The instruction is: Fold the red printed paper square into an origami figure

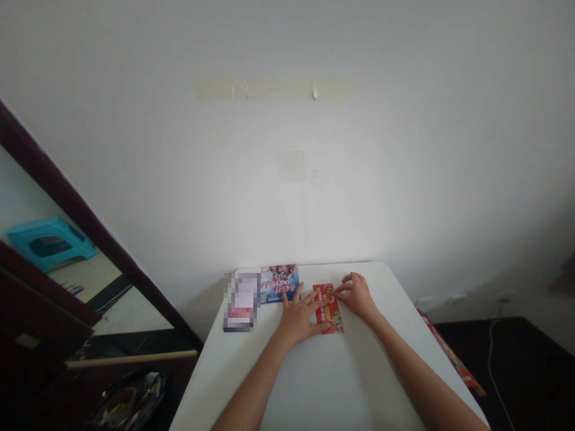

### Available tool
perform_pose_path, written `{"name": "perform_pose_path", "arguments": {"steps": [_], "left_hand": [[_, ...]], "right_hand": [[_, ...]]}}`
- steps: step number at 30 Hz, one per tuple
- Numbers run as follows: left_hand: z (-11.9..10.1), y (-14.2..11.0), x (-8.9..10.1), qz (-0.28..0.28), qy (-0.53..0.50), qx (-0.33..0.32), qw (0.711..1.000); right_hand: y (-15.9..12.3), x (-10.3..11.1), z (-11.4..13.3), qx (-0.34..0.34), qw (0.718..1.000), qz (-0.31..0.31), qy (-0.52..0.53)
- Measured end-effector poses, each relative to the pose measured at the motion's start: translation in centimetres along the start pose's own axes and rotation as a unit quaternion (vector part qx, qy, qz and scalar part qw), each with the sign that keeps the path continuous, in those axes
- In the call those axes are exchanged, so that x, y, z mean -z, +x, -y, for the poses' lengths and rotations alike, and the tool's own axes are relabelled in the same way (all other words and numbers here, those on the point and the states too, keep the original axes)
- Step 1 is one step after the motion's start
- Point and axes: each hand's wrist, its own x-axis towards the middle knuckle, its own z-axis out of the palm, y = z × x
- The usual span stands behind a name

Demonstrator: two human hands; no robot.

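A small red printed card or packet (331, 320) lies flat on the white table (314, 383), with coloured pictures and lettering on it. My left hand (297, 317) is spread over its left side, thumb and some fingertips resting on it, while other fingers reach the edge of a blue printed sheet (276, 284). At the red piece's upper right edge, my right hand (356, 294) pinches with thumb and forefinger. Whether it grips the edge or something small there is too fine to make out. Left of the blue sheet is a blurred-out, phone-like object (242, 302).
The table's back edge meets a white wall (287, 209) with tape marks. On the left are a dark-framed mirror or doorway (90, 203), a blue plastic stool (51, 242) and a black-lined bin (130, 401). A white cable (492, 359) hangs at right.
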Motion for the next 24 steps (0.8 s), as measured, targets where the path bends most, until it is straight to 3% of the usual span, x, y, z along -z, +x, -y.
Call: {"name": "perform_pose_path", "arguments": {"steps": [17,24], "left_hand": [[0.1,-0.1,-0.1,0.000,-0.005,0.004,1.000],[0.1,-0.1,-0.3,-0.003,0.002,0.012,1.000]], "right_hand": [[1.4,-0.8,1.0,-0.047,0.997,-0.061,-0.018],[1.2,-0.7,1.0,-0.041,0.997,-0.054,-0.023]]}}
